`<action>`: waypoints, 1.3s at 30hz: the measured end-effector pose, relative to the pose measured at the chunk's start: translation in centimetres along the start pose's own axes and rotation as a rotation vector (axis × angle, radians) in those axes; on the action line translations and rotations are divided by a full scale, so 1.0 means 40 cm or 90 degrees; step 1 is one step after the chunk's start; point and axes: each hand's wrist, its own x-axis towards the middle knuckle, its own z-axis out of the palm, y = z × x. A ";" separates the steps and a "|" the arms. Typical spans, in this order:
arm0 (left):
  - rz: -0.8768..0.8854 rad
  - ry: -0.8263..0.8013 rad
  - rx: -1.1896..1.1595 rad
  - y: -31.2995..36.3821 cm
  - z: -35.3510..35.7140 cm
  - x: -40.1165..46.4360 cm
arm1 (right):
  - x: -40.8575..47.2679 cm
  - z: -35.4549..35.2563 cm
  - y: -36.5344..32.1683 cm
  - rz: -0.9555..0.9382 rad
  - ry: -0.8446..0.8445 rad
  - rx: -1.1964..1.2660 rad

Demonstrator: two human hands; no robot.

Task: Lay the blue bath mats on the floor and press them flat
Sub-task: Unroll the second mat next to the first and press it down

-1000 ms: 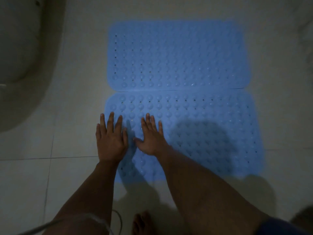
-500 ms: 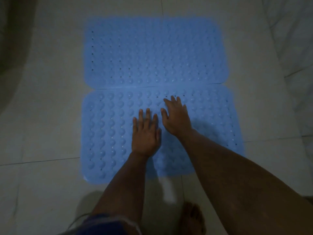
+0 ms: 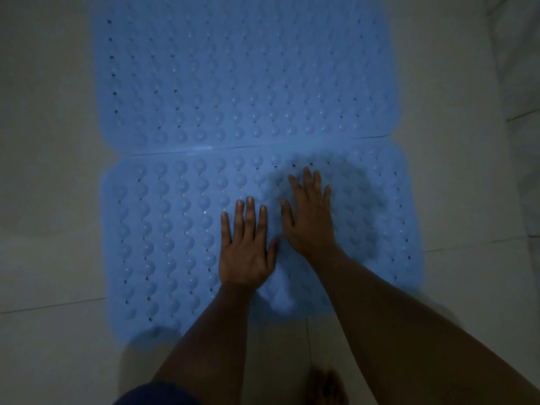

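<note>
Two blue bath mats with raised bumps and small holes lie side by side on the pale tiled floor. The far mat (image 3: 242, 77) fills the upper part of the head view, its near edge meeting the near mat (image 3: 163, 229) along a straight seam. My left hand (image 3: 247, 249) presses flat on the middle of the near mat, fingers straight and spread. My right hand (image 3: 311, 217) lies flat just beside it, a little farther forward, fingers straight. Both forearms reach in from the bottom.
Pale floor tiles (image 3: 49, 200) surround the mats, with grout lines at left and right. A bare foot (image 3: 325, 387) stands on the floor near the bottom edge, below the near mat. A tiled wall or step (image 3: 520, 54) rises at the far right.
Both hands have slid rightward across the near mat, from its left end to its middle. The view has come closer and shifted right, and the curved fixture at the left has dropped out of sight.
</note>
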 end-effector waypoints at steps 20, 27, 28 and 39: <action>-0.025 0.023 -0.019 0.004 -0.100 0.002 | -0.115 0.016 0.039 -0.064 -0.115 -0.103; -0.027 0.015 0.014 -0.004 -0.064 0.026 | -0.118 0.036 0.040 -0.068 -0.060 -0.101; -0.026 0.012 0.014 -0.005 -0.062 0.033 | -0.115 0.035 0.040 -0.068 -0.066 -0.101; 0.000 0.059 0.006 0.005 -0.034 0.049 | -0.112 0.042 0.046 -0.056 -0.098 -0.117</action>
